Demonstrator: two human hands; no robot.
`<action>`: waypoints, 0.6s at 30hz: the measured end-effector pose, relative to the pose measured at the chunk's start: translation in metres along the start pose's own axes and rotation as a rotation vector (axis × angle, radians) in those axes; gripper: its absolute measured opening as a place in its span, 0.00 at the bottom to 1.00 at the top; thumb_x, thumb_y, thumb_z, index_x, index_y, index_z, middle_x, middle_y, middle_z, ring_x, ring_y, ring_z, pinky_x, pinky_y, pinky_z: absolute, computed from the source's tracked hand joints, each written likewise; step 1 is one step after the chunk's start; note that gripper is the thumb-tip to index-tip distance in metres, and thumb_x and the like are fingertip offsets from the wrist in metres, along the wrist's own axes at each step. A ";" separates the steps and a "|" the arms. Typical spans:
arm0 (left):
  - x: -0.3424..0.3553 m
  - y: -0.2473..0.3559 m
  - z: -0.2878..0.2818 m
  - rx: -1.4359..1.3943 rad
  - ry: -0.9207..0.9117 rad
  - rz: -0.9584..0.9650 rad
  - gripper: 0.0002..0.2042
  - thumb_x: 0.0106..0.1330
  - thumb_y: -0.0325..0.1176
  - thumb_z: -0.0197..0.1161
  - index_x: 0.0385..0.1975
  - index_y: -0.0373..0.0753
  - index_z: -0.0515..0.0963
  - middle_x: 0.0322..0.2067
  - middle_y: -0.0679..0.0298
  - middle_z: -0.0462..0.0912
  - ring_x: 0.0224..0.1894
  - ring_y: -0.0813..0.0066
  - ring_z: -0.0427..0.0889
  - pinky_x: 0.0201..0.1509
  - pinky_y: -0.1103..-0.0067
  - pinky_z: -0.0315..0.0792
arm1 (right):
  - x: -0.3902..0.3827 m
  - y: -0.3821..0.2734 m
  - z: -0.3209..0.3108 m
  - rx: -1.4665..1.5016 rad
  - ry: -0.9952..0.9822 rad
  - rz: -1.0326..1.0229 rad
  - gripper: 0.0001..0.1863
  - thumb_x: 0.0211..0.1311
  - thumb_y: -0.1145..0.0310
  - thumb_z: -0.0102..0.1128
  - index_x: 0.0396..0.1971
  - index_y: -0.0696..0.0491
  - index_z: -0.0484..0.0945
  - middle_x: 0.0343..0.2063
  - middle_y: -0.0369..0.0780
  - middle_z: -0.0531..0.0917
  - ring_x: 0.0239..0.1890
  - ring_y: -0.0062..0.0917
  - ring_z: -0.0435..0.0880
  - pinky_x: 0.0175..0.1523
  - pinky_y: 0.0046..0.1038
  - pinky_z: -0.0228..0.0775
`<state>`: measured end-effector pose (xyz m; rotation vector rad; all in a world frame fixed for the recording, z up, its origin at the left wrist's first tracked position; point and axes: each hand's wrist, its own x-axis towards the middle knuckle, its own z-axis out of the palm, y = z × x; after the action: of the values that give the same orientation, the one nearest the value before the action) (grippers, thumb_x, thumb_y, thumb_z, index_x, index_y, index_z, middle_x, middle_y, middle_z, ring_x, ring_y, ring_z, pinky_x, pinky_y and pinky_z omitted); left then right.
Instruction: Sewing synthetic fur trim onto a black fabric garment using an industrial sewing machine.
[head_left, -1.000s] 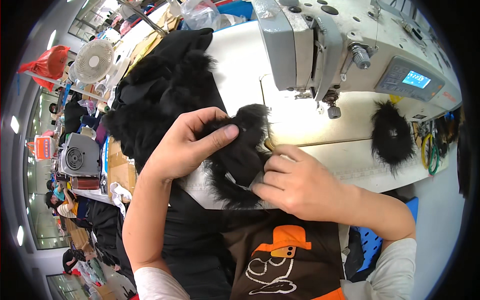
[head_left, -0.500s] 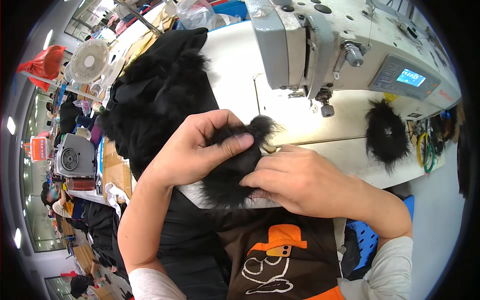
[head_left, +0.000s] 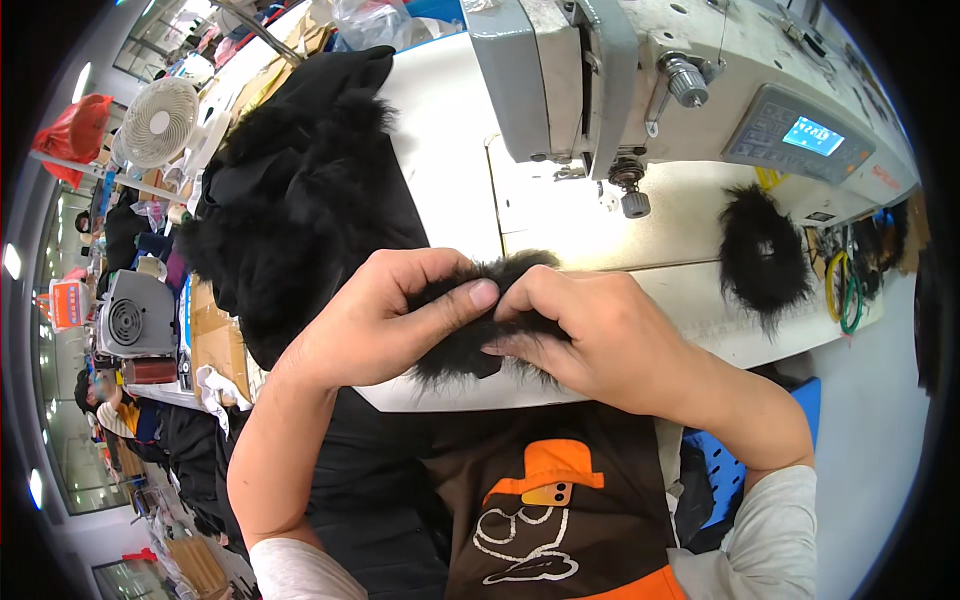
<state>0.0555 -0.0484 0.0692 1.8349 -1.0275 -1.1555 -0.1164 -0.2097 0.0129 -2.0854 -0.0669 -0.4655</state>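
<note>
A black fur piece [head_left: 455, 352] is held in both hands over the near edge of the white table [head_left: 450, 120], its visible length running crosswise from hand to hand. The left hand [head_left: 380, 325] pinches it between thumb and curled fingers; the right hand [head_left: 610, 340] also pinches it, fingertips close beside the left thumb. The sewing machine's presser foot [head_left: 607, 197] lies beyond and rightward, nearer the right hand. Black fur-trimmed fabric [head_left: 310, 190] lies heaped at left; another fur piece with a central hole [head_left: 785, 275] lies at right.
</note>
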 end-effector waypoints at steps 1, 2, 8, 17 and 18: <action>-0.001 -0.001 0.001 -0.034 0.006 0.007 0.09 0.76 0.33 0.67 0.41 0.32 0.84 0.32 0.73 0.85 0.37 0.91 0.75 0.41 0.85 0.74 | 0.000 0.000 0.001 -0.020 -0.010 0.006 0.12 0.58 0.70 0.78 0.37 0.55 0.82 0.28 0.43 0.84 0.30 0.38 0.85 0.36 0.35 0.75; -0.001 0.000 0.002 -0.067 0.006 0.018 0.08 0.74 0.32 0.69 0.41 0.33 0.84 0.31 0.73 0.85 0.36 0.91 0.74 0.40 0.85 0.74 | 0.000 0.000 0.000 -0.044 -0.017 0.014 0.13 0.59 0.69 0.78 0.37 0.55 0.81 0.29 0.43 0.85 0.31 0.39 0.86 0.36 0.35 0.76; -0.004 -0.001 -0.006 0.076 0.001 0.014 0.07 0.67 0.26 0.75 0.38 0.33 0.83 0.31 0.73 0.85 0.35 0.91 0.75 0.39 0.85 0.74 | 0.002 0.004 0.001 0.023 -0.038 0.017 0.13 0.60 0.71 0.77 0.41 0.56 0.82 0.32 0.44 0.87 0.34 0.40 0.87 0.40 0.34 0.77; -0.007 -0.003 -0.008 -0.020 -0.017 0.025 0.06 0.67 0.25 0.75 0.38 0.32 0.85 0.31 0.71 0.88 0.35 0.90 0.77 0.41 0.85 0.75 | 0.004 0.013 -0.012 0.047 -0.070 -0.043 0.08 0.59 0.73 0.75 0.37 0.56 0.85 0.32 0.43 0.87 0.36 0.39 0.86 0.45 0.35 0.76; -0.007 -0.002 -0.008 -0.013 -0.030 0.027 0.06 0.67 0.25 0.75 0.38 0.32 0.85 0.31 0.71 0.88 0.35 0.90 0.78 0.41 0.85 0.76 | 0.005 0.013 -0.012 0.048 -0.071 -0.041 0.08 0.59 0.73 0.75 0.37 0.56 0.85 0.32 0.43 0.87 0.36 0.39 0.86 0.45 0.35 0.76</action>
<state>0.0612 -0.0401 0.0729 1.7932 -1.0557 -1.1749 -0.1128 -0.2270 0.0098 -2.0559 -0.1616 -0.4108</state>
